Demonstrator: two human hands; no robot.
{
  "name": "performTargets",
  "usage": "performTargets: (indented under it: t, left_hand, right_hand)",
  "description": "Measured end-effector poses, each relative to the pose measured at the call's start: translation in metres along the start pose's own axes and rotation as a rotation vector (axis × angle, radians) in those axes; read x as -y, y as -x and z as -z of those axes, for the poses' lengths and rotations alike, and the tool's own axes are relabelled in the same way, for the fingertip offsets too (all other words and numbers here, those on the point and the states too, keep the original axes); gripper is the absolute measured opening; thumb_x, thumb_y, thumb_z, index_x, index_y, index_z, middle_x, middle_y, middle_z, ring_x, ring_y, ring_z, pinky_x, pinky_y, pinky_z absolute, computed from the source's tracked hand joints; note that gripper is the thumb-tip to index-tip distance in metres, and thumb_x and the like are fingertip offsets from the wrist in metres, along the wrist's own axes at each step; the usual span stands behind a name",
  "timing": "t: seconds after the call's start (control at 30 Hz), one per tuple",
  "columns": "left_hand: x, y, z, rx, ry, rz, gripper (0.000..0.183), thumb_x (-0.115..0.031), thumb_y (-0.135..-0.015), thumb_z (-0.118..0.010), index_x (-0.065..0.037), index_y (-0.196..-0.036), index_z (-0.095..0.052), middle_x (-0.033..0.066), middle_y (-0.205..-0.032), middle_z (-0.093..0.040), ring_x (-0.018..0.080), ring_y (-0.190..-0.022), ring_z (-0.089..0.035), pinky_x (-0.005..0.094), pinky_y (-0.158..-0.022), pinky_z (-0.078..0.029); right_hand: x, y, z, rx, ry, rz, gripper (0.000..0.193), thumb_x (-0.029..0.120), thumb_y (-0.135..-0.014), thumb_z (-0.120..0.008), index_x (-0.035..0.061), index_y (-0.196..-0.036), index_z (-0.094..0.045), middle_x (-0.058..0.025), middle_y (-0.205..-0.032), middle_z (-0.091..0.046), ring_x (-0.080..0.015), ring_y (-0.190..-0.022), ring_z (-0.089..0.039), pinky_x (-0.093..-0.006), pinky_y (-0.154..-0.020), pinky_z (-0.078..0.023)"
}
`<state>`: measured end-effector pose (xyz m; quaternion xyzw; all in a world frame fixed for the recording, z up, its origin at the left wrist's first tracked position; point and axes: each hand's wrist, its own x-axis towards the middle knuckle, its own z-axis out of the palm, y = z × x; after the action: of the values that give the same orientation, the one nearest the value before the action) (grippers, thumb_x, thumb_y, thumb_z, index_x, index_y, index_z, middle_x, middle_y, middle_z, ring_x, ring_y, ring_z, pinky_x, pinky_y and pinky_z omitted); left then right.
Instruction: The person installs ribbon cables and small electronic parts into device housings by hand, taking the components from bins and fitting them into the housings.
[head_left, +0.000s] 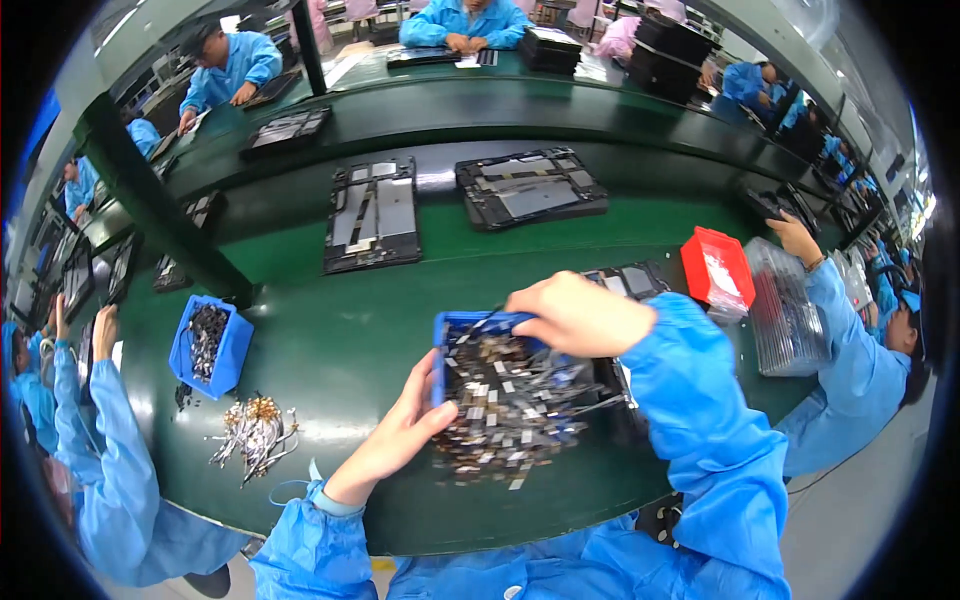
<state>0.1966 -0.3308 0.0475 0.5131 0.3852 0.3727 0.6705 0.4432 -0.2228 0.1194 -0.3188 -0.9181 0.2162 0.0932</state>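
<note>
A blue plastic bin [439, 345] is tipped toward me over the green table, its far rim uppermost. Many small flat cables with metal ends [510, 405] fill it and spread past its near side, blurred by motion. My left hand [405, 425] grips the bin's left side, thumb over the front and fingers along the outer wall. At the far right corner my right hand [580, 315] is closed on the rim. Under my right forearm, a dark flat device with grey panels [640, 280] is partly hidden.
A second blue bin [232, 350] with dark parts and a heap of silver cables [258, 435] lie left. Flat opened devices [372, 215] sit on the far side. At right stand a red bin [700, 262] and clear trays [785, 310], beside a co-worker's arm [850, 330].
</note>
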Motion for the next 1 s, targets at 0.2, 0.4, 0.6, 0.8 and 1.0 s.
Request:
performTargets:
  t: [0.2,0.4,0.6,0.8,1.0]
  left_hand:
    - [0.021,0.006,0.014,-0.306,0.241,0.004,0.078,-0.022,-0.093,-0.063,-0.004,-0.150,-0.014,0.0146,-0.140,-0.039,0.0217,-0.126,-0.043,0.0349,-0.106,-0.036]
    - [0.028,0.004,0.010,-0.375,0.231,-0.084,0.077,-0.021,-0.094,-0.062,-0.007,-0.150,-0.011,0.0156,-0.135,-0.040,0.0223,-0.125,-0.044,0.0357,-0.105,-0.038]
    - [0.021,0.005,0.010,-0.455,0.152,-0.122,0.076,-0.023,-0.096,-0.059,-0.008,-0.151,-0.009,0.0167,-0.135,-0.039,0.0224,-0.124,-0.044,0.0352,-0.104,-0.038]
    - [0.021,0.005,0.023,-0.538,0.156,-0.110,0.075,-0.026,-0.096,-0.058,-0.007,-0.150,-0.010,0.0164,-0.134,-0.042,0.0222,-0.121,-0.047,0.0352,-0.102,-0.040]
    - [0.020,0.011,0.070,-0.555,0.343,-0.030,0.066,-0.032,-0.095,-0.060,-0.004,-0.146,-0.029,0.0091,-0.139,-0.045,0.0193,-0.127,-0.043,0.0329,-0.106,-0.034]
  right_hand:
    - [0.031,-0.029,-0.043,-0.284,0.026,0.058,0.016,0.009,-0.085,-0.062,0.0013,-0.098,-0.063,-0.0157,-0.089,-0.065,-0.0357,-0.087,-0.062,-0.0424,-0.079,-0.051]
    - [0.062,-0.034,-0.078,-0.279,0.165,-0.107,0.017,0.024,-0.083,-0.068,0.0073,-0.080,-0.066,-0.0072,-0.076,-0.065,-0.0270,-0.077,-0.061,-0.0390,-0.067,-0.050]
    - [0.059,-0.049,-0.084,-0.321,0.013,-0.239,0.016,0.020,-0.078,-0.069,0.0072,-0.072,-0.062,-0.0046,-0.067,-0.064,-0.0248,-0.072,-0.061,-0.0375,-0.064,-0.050]
    - [0.067,-0.051,-0.053,-0.334,-0.272,-0.355,0.013,0.015,-0.072,-0.068,0.0027,-0.076,-0.067,-0.0095,-0.064,-0.064,-0.0241,-0.062,-0.064,-0.0359,-0.060,-0.051]
    - [0.061,-0.065,-0.062,-0.437,-0.039,-0.288,0.013,0.012,-0.074,-0.071,0.0005,-0.078,-0.065,-0.0096,-0.065,-0.063,-0.0181,-0.059,-0.062,-0.0304,-0.056,-0.049]
